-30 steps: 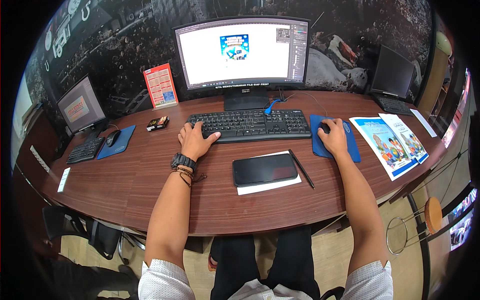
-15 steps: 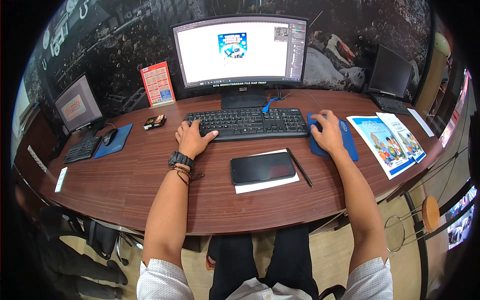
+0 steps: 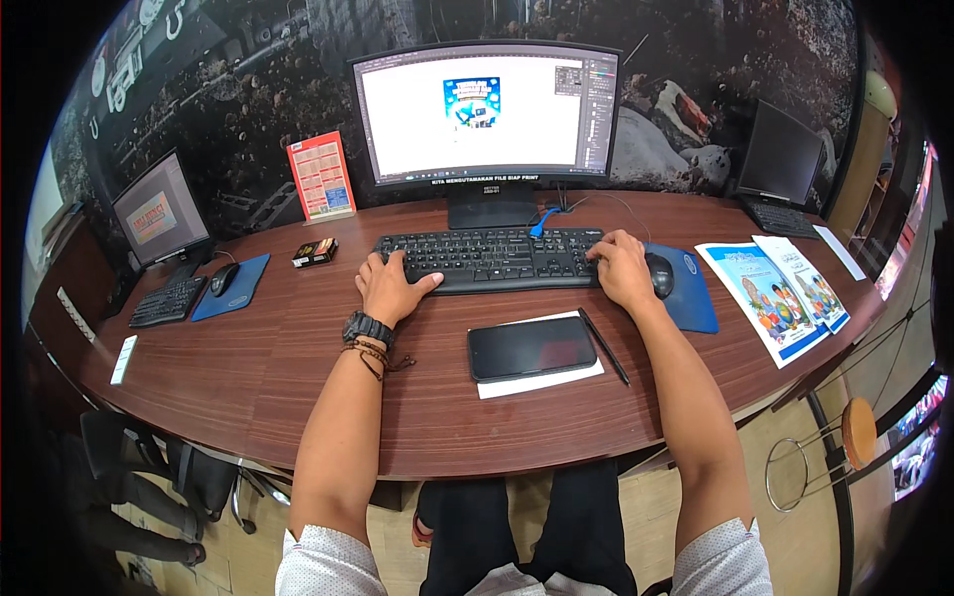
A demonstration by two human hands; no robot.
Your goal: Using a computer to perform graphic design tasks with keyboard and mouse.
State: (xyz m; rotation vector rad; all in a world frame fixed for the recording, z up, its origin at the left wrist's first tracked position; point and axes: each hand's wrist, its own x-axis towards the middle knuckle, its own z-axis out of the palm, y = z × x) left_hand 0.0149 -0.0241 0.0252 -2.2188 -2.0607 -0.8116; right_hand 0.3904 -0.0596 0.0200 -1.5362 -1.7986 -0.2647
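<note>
A black keyboard (image 3: 487,260) lies on the brown desk in front of a curved monitor (image 3: 484,109), whose screen shows a blue poster design on white. My left hand (image 3: 394,288) rests on the keyboard's left end, fingers spread over the keys and thumb along the lower edge. At the other end, my right hand (image 3: 622,268) has its fingertips on the number keys, fingers apart. Just right of that hand, a black mouse (image 3: 659,275) sits on a blue mouse pad (image 3: 691,290). Neither hand grips anything.
A phone (image 3: 532,348) lies on white paper, with a black pen (image 3: 603,346) beside it. Illustrated booklets (image 3: 765,298) are at the right. A red-bordered calendar (image 3: 321,179) and a small box (image 3: 315,252) stand left. Further monitors occupy both desk ends. Someone's legs show lower left.
My right hand has left the mouse and moved left onto the number keys, uncovering the mouse. My left hand stays at the keyboard's left end. The whole view has shifted slightly.
</note>
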